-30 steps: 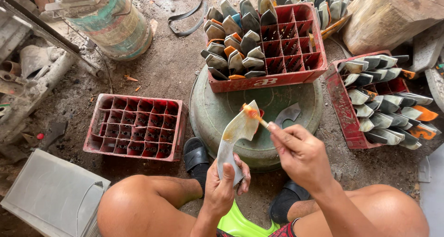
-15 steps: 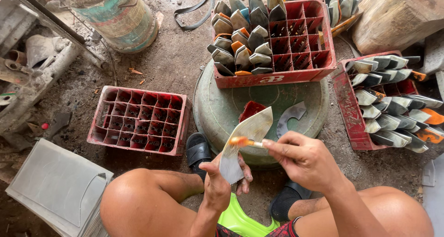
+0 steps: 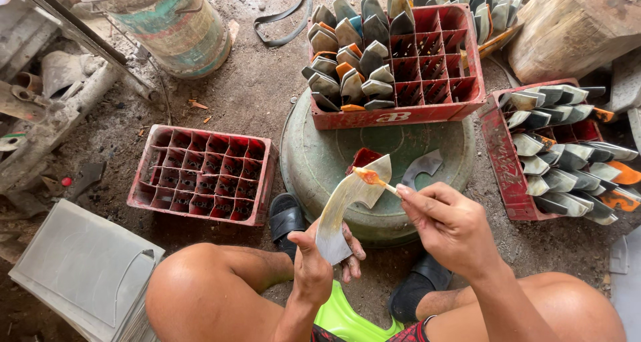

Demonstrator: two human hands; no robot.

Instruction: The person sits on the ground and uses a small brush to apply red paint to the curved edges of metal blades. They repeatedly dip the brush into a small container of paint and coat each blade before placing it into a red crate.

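Left hand [image 3: 319,262]: fingers wrapped tight round the low end of the blade [image 3: 347,202], at 6 o'clock, just above the knees.
Right hand [image 3: 449,225]: fingertips pinching a thin stick [image 3: 380,182]; its orange tip touches the blade near the top.
Blade: curved flat metal; looks stiff, thin and quite light, edges maybe sharp. Best held by the narrow low end.
Stick: tiny, light, looks easy to snap.
Round lid [image 3: 320,161]: middle; a small metal piece [image 3: 422,168] lies on it.
Left crate [image 3: 200,175]: 9 o'clock, holes bare.
Far crate [image 3: 407,68]: 12 o'clock, left half full of blades.
Right crate [image 3: 507,161]: 3 o'clock, packed with blades.
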